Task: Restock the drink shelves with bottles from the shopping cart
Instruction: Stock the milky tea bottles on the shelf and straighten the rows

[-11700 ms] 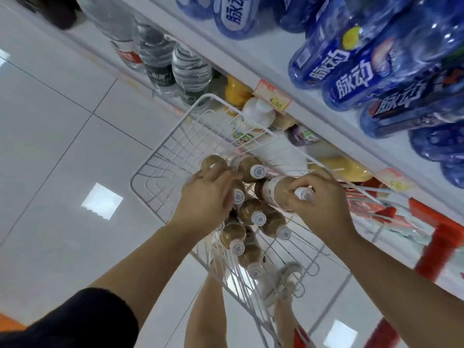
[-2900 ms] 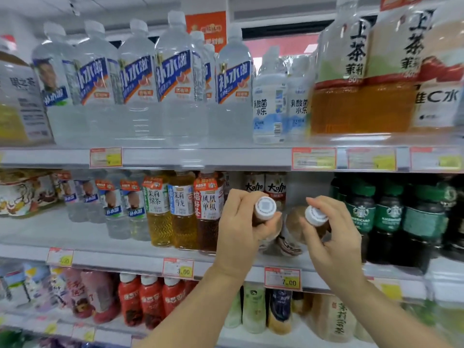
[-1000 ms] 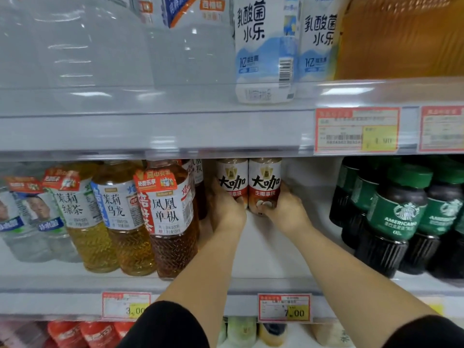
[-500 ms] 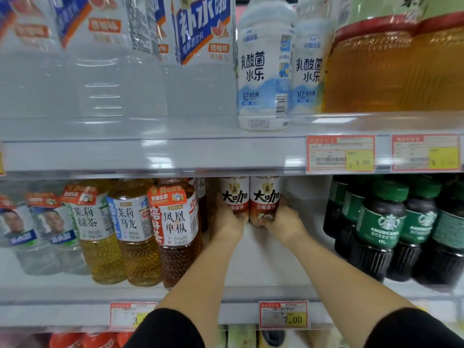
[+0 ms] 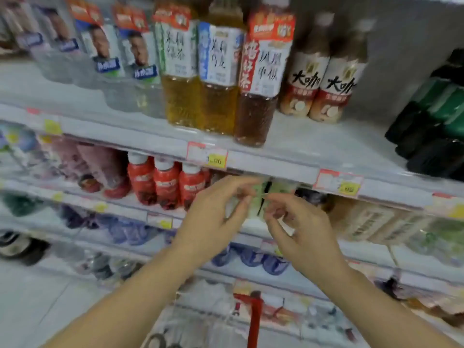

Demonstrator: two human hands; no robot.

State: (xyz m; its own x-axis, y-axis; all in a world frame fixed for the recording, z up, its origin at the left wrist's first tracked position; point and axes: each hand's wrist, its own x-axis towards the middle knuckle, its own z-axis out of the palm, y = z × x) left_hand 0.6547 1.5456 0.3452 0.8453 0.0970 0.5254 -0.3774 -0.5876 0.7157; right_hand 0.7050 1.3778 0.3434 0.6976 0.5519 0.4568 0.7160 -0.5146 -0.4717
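Noted coffee bottles (image 5: pixel 305 81) upright on shelf (image 5: pixel 313 144), judged placed. Found left hand (image 5: pixel 216 222) and right hand (image 5: pixel 303 237) empty, fingers loosely curled. Cannot tell what remains to fetch

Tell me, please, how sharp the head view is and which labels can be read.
Head view: motion blur smears the left hand, right hand and lower shelves; labels on the coffee bottles are soft yet legible; the shelf edge runs slanted.

Both hands (image 5: pixel 213 222) (image 5: pixel 303 237) empty (loosely curled)
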